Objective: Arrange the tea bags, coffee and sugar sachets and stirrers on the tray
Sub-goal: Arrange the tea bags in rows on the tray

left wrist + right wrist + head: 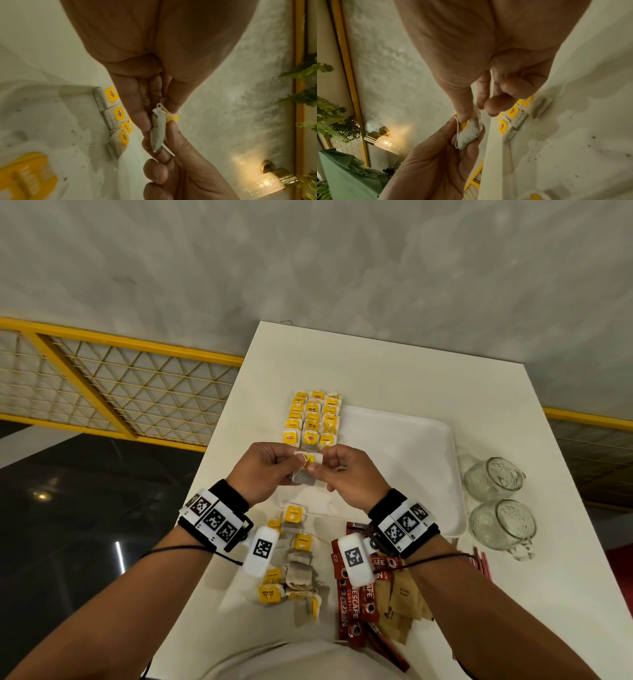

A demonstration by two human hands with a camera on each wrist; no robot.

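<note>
Pinching one tea bag (306, 470), both hands' grip; perhaps crumbs on tray (421, 446).

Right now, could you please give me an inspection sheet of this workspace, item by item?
Surface: white table with a white tray on it; dark specks dust the tray in the wrist views.
Job's things: rows of tea bags at the tray's left end; one held tea bag above the tray; loose tea bags, coffee sachets, brown sugar sachets and red stirrers on the table, off the tray.
Clutter: two glass mugs right of the tray.
Grips: left hand and right hand both pinch the held tea bag.
Cables: thin black cords run from the wrist units.
Surroundings: grey wall, yellow mesh railing, a lit wall lamp.
</note>
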